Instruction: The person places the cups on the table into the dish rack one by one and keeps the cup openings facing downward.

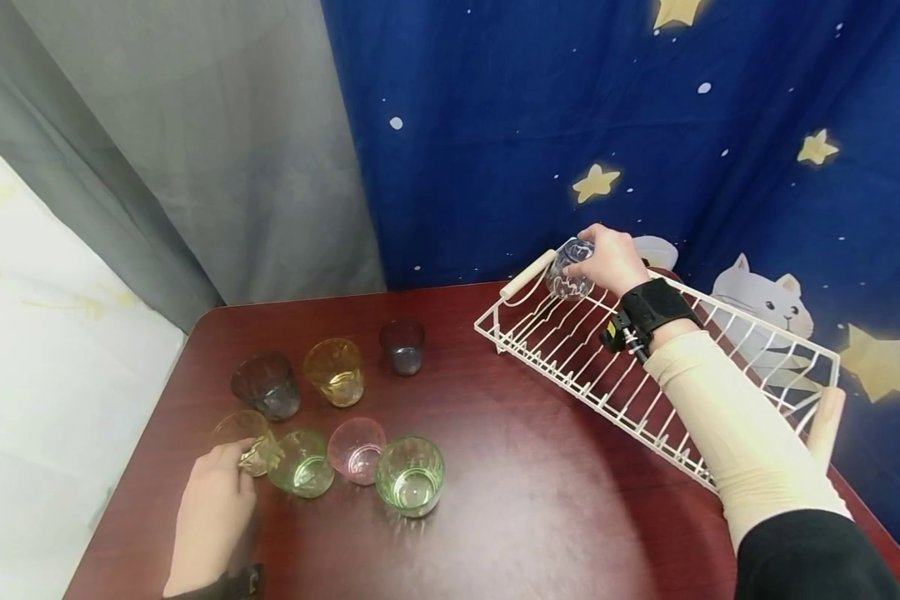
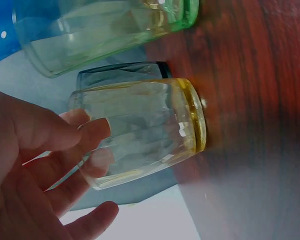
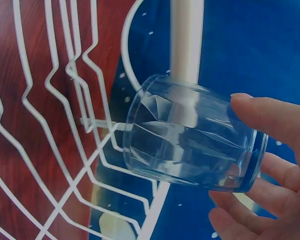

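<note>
On the near left, my left hand [image 1: 213, 504] grips the rim of a pale yellow glass [image 1: 257, 458] standing on the reddish-brown table [image 1: 525, 508]. To its right stand a green glass [image 1: 307, 475], a pink glass [image 1: 362, 462] and a second green glass [image 1: 412, 485]. Behind them are a dark grey glass [image 1: 276, 396], an amber glass [image 1: 339, 383] and, farther right, a smoky glass [image 1: 405, 354]. At the far right, my right hand [image 1: 613, 260] holds a clear glass [image 1: 567, 282] by its base, mouth down, at the white wire rack's [image 1: 592, 406] left end, beside a pale handle [image 1: 528, 274].
</note>
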A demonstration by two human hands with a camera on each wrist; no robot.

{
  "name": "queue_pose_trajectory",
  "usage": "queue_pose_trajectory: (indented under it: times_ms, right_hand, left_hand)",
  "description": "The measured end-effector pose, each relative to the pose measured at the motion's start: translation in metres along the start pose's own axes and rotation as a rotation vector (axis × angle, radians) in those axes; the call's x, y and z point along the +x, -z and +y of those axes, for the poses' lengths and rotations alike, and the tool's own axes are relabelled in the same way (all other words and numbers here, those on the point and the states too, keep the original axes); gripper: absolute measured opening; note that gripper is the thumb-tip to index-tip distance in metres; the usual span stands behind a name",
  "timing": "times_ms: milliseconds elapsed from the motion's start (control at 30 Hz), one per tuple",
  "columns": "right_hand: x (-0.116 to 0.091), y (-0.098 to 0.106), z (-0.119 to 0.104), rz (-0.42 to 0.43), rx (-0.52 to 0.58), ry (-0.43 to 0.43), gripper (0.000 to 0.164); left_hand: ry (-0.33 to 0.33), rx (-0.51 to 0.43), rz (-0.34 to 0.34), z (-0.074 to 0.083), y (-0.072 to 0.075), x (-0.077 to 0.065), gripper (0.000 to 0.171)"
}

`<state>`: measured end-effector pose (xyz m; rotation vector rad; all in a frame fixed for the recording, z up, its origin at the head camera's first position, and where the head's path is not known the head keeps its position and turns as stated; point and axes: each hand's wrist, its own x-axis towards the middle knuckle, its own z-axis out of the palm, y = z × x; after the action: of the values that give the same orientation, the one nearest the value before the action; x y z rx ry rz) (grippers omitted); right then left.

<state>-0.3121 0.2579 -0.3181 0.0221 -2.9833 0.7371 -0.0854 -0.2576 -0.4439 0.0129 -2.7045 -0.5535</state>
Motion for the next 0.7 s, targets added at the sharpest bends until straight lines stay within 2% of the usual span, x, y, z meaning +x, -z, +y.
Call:
queue_pose_trajectory:
  times_ms: [333, 500, 700]
  right_hand:
    - [0.011, -0.022, 0.015, 0.011, 0.006, -0.076, 0.067]
    - [0.01, -0.029, 0.016, 0.031, -0.018, -0.075, 0.067]
    - [0.009, -0.036, 0.02, 0.034, -0.048, -0.073, 0.065]
  left_hand:
    - [-0.121, 0.077, 0.144, -0.002, -0.012, -0.003, 0.031]
    - [-0.118, 0.104, 0.174, -0.002, -0.016, -0.004, 0.022]
    - [-0.078, 0.127, 0.194, 0.0, -0.016, -0.005, 0.017]
